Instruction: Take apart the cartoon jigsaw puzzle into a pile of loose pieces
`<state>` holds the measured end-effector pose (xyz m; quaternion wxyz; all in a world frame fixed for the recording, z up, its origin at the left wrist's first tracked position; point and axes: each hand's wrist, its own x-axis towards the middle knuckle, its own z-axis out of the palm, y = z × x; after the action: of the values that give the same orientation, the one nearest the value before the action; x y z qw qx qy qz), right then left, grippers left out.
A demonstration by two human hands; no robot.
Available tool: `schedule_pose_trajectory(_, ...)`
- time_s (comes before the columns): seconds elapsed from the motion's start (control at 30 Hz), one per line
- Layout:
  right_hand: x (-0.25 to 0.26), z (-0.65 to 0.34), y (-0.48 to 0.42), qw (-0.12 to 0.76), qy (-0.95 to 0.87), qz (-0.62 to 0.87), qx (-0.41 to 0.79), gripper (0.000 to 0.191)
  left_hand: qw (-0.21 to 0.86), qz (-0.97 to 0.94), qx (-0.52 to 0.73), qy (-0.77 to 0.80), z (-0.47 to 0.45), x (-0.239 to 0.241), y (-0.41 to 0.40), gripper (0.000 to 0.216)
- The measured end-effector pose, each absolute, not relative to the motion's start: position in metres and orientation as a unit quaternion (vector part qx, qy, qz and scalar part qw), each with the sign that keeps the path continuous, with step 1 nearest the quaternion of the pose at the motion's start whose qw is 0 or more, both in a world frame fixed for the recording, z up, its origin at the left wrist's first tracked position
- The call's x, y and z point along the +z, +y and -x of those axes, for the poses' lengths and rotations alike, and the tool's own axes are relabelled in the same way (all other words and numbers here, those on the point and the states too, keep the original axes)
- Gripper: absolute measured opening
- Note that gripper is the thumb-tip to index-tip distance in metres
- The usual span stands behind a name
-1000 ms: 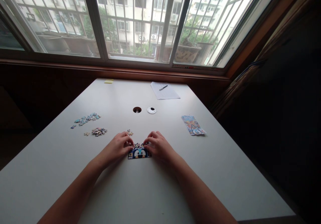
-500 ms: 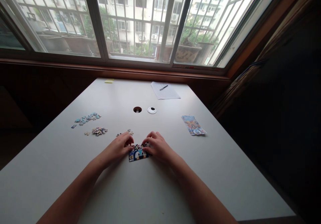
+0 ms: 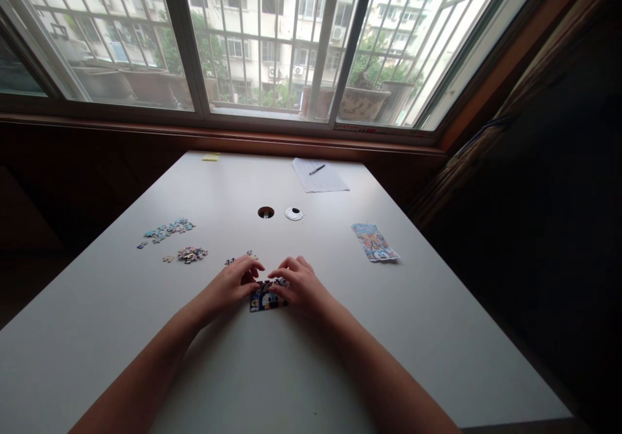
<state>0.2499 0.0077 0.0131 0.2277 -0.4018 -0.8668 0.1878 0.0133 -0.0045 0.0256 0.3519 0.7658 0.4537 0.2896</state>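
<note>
A partly assembled jigsaw puzzle [image 3: 267,300], with a dark blue and white cartoon picture, lies flat on the white table near its middle. My left hand [image 3: 237,280] is at its upper left corner, thumb by the edge and the curled fingers raised away from the thumb. Over its right part reaches my right hand [image 3: 297,281], the index finger and thumb apart, covering some of the picture. I see no loose piece in either hand. Just beyond my left hand lie a few loose jigsaw pieces [image 3: 250,254], partly hidden by it.
To the left are a pile of mixed puzzle pieces [image 3: 192,254] and a spread of light blue pieces [image 3: 170,229]. A colourful picture sheet [image 3: 374,242] lies on the right. Farther back are a cable hole [image 3: 265,212], its round cover [image 3: 294,214], paper [image 3: 328,180], a pen [image 3: 317,170] and yellow notes [image 3: 210,157].
My right hand has shifted left over the puzzle and now hides more of its right side. The left hand's index finger has stretched slightly to the right.
</note>
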Motion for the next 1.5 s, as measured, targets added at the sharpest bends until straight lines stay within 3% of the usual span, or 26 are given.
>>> schedule_pose_trajectory(0.17,0.011,-0.244,0.007,0.239,-0.862,0.405,0.188,0.007,0.381,-0.747,0.292,0.461,-0.014,0.025,-0.005,0.027)
schedule_pose_trajectory(0.43,0.012,-0.247,0.009,0.274,-0.83,0.415,0.252,0.003,0.423,-0.714,0.306,0.467,-0.015,0.026,-0.004,0.025)
schedule_pose_trajectory(0.7,0.014,-0.246,0.01,0.305,-0.788,0.443,0.299,0.002,0.427,-0.703,0.316,0.473,-0.013,0.024,-0.002,0.024)
schedule_pose_trajectory(0.97,0.015,-0.245,0.01,0.317,-0.793,0.429,0.294,0.003,0.366,-0.751,0.296,0.463,-0.016,0.027,-0.001,0.017)
schedule_pose_trajectory(1.5,0.017,-0.243,0.008,0.355,-0.772,0.423,0.315,0.003,0.416,-0.713,0.291,0.483,-0.023,0.034,-0.006,0.019)
